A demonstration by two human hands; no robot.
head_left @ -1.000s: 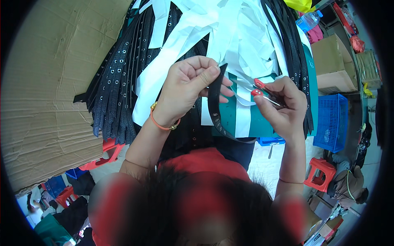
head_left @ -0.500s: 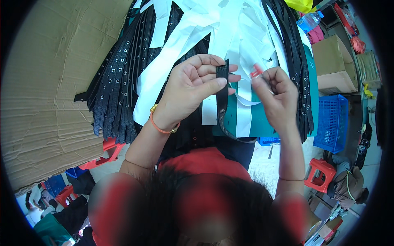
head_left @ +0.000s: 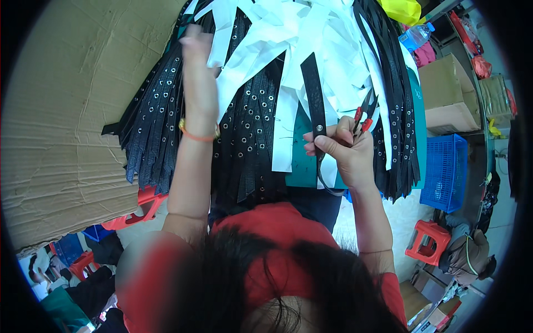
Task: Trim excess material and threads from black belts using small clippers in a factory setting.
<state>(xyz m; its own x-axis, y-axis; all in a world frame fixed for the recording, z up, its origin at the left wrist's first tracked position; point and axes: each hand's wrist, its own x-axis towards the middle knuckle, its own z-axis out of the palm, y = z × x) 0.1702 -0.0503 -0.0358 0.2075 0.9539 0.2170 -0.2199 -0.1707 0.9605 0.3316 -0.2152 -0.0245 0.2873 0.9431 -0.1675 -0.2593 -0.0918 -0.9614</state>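
Observation:
My right hand (head_left: 352,152) pinches a black belt (head_left: 315,97) between thumb and fingers, with a metal snap or eyelet just above the thumb. Its upper end points away from me, and its lower part curls down toward my lap. Small scissors with red handles (head_left: 363,119) are tucked in the same hand, blades pointing away. My left hand (head_left: 201,72), smeared by motion, is over the left bundle of black eyelet belts (head_left: 161,100); its fingers are too blurred to read. White paper strips (head_left: 266,33) lie over and between the belts.
A large cardboard sheet (head_left: 72,122) rises along the left. More black belts (head_left: 408,122) hang at the right over a green surface (head_left: 419,161). Beyond are a blue basket (head_left: 444,172), a cardboard box (head_left: 449,94), a water bottle (head_left: 416,36) and a red stool (head_left: 426,242).
My left hand has let go of the belt and swung up and left to the belt bundle. My right hand has moved slightly left and down and now holds the belt along with the scissors.

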